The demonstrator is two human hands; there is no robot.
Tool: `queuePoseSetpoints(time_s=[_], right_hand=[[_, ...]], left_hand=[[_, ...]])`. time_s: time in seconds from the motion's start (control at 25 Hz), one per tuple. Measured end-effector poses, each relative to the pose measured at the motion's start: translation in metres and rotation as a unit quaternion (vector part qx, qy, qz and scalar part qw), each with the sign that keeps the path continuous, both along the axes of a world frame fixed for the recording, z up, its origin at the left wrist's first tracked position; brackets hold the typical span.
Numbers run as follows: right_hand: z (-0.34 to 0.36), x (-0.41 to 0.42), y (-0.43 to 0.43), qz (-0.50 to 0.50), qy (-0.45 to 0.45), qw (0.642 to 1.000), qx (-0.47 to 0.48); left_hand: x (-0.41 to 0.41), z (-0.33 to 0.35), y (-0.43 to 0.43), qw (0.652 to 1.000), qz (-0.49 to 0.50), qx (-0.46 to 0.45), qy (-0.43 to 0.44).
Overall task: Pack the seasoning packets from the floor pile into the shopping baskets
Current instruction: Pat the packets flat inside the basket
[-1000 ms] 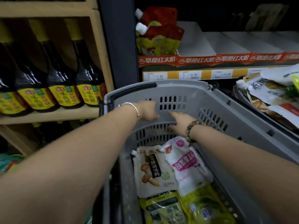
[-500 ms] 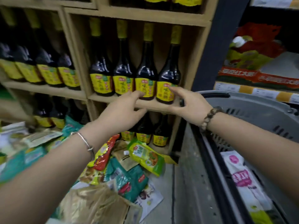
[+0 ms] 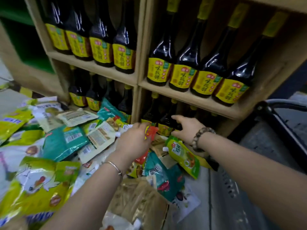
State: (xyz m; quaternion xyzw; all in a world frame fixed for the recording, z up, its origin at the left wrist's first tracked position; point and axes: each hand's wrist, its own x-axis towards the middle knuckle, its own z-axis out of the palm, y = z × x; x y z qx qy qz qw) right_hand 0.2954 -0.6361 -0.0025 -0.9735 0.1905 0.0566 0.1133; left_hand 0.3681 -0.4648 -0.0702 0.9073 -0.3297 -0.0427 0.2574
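Both arms reach forward, I see left hand [image 3: 132, 141] curled over a red packet [image 3: 151, 131] on the floor pile [image 3: 66, 143], grasp can't tell, right hand [image 3: 187, 128] splayed, released, above a green pouch [image 3: 184, 155], both dropped from shelf height since earlier, basket [image 3: 279, 127] at right.

You have a grey floor [image 3: 11, 102] under a loose pile of seasoning packets [image 3: 93, 140], which spreads from the near left to the foot of the wooden shelf unit [image 3: 141, 77]. Yellow-green pouches [image 3: 38, 185] lie near left and teal ones [image 3: 64, 143] in the middle. A green spouted pouch [image 3: 184, 155] lies at the pile's right edge, near the grey shopping basket [image 3: 259, 146] on your right. The shelf unit stands at the far side. Each compartment you can see holds a row of upright dark bottles [image 3: 181, 63] with yellow labels. The pile's far edge overlaps the lowest bottles.
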Motion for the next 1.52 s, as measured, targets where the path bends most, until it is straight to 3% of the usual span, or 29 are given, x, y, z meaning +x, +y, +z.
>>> queuePoseSetpoints(time_s=[0.28, 0.4, 0.48, 0.6, 0.68, 0.8, 0.88, 1.04, 1.2, 1.28, 1.36, 1.44, 1.52], right_hand=[[-0.071, 0.022, 0.034, -0.051, 0.135, 0.988, 0.051], [-0.087, 0.04, 0.033, -0.117, 0.08, 0.977, 0.157], [-0.112, 0.06, 0.029, -0.227, 0.0, 0.931, 0.287], [-0.156, 0.093, 0.035, -0.37, -0.039, 0.81, 0.453], [-0.174, 0.11, 0.044, -0.399, -0.036, 0.784, 0.474], [-0.188, 0.126, 0.043, -0.423, -0.046, 0.793, 0.436], [-0.192, 0.128, 0.042, -0.414, -0.052, 0.781, 0.465], [-0.177, 0.115, 0.04, -0.406, -0.178, 0.789, 0.424], [-0.134, 0.089, 0.03, -0.308, -0.236, 0.748, 0.538], [-0.108, 0.075, 0.022, -0.243, -0.241, 0.754, 0.561], [-0.081, 0.067, 0.011, -0.191, -0.262, 0.788, 0.523], [-0.051, 0.06, 0.003, -0.125, -0.284, 0.856, 0.413], [-0.021, 0.055, 0.003, -0.024, -0.27, 0.931, 0.243]], left_hand=[[0.01, -0.068, 0.021, 0.986, 0.11, -0.015, 0.128], [0.015, -0.079, 0.017, 0.979, 0.109, -0.045, 0.165], [0.02, -0.084, 0.024, 0.981, 0.091, -0.045, 0.166], [0.027, -0.09, 0.051, 0.977, 0.108, -0.049, 0.179], [0.028, -0.091, 0.074, 0.971, 0.126, -0.053, 0.196], [0.025, -0.086, 0.095, 0.953, 0.158, -0.082, 0.246], [0.021, -0.083, 0.102, 0.942, 0.168, -0.097, 0.272], [0.015, -0.08, 0.107, 0.927, 0.191, -0.131, 0.296], [0.014, -0.075, 0.1, 0.903, 0.206, -0.182, 0.332], [0.015, -0.07, 0.097, 0.896, 0.205, -0.203, 0.338], [0.017, -0.066, 0.095, 0.894, 0.189, -0.233, 0.334], [0.017, -0.059, 0.094, 0.907, 0.152, -0.256, 0.299], [0.018, -0.049, 0.093, 0.924, 0.117, -0.266, 0.25]])
